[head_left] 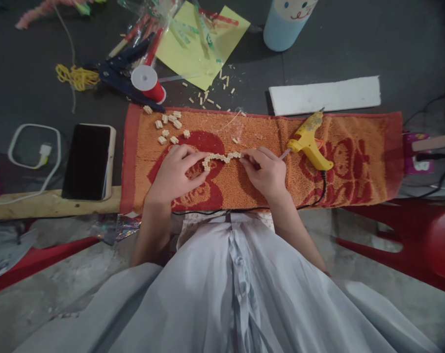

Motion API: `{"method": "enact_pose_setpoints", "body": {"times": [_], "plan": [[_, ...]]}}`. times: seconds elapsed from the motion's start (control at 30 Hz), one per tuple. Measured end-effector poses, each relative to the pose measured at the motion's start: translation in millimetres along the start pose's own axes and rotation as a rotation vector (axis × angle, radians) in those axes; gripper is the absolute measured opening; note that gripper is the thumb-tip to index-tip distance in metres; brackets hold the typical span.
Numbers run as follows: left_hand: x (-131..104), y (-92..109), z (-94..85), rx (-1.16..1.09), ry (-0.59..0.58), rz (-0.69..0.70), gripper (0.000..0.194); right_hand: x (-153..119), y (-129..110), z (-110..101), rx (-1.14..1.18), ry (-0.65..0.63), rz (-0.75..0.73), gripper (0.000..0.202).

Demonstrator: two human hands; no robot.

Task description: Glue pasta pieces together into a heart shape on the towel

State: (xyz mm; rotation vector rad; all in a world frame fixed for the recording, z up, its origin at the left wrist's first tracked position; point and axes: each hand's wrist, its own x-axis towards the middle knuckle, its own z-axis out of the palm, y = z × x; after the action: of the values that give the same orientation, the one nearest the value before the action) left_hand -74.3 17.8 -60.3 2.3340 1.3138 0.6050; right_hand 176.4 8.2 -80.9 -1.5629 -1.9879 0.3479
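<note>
Head view: left hand (174, 171) and right hand (267, 171) are pinching a joined stick-piece chain (227, 159); unattached clusters (165, 119) are lying near the towel (244, 189)'s far-left corner.

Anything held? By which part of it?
A wavy strip of small pale pieces, held at both ends: the left hand has its curled end between thumb and finger, the right hand its other end, fingertip contact partly hidden.
</note>
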Motion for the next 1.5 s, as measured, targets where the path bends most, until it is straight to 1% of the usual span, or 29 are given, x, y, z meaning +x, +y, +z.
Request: {"method": "enact_pose_setpoints", "body": {"times": [0.37,0.57,0.93,1.2,1.5], "plan": [[0.7,0.8,-0.9,0.008,-0.026,-0.014,0.033,-0.3,-0.3,-0.3,-0.011,0.005,-0.006,0.016],[0.4,0.3,0.1,0.005,-0.005,0.0,0.033,0.0,-0.3,0.0,0.005,0.017,-0.017,0.015],[0.4,-0.1,-0.1,-0.01,-0.019,-0.015,0.034,-0.7,0.7,0.2,0.003,-0.007,-0.005,0.017],[0.3,0.0,-0.1,-0.004,-0.009,-0.003,0.034,-0.3,0.5,-0.2,0.004,0.015,-0.024,0.016],[0.6,0.8,-0.1,0.004,-0.019,-0.025,0.034,-0.7,1.0,0.8,-0.005,0.005,-0.007,0.015]]}}
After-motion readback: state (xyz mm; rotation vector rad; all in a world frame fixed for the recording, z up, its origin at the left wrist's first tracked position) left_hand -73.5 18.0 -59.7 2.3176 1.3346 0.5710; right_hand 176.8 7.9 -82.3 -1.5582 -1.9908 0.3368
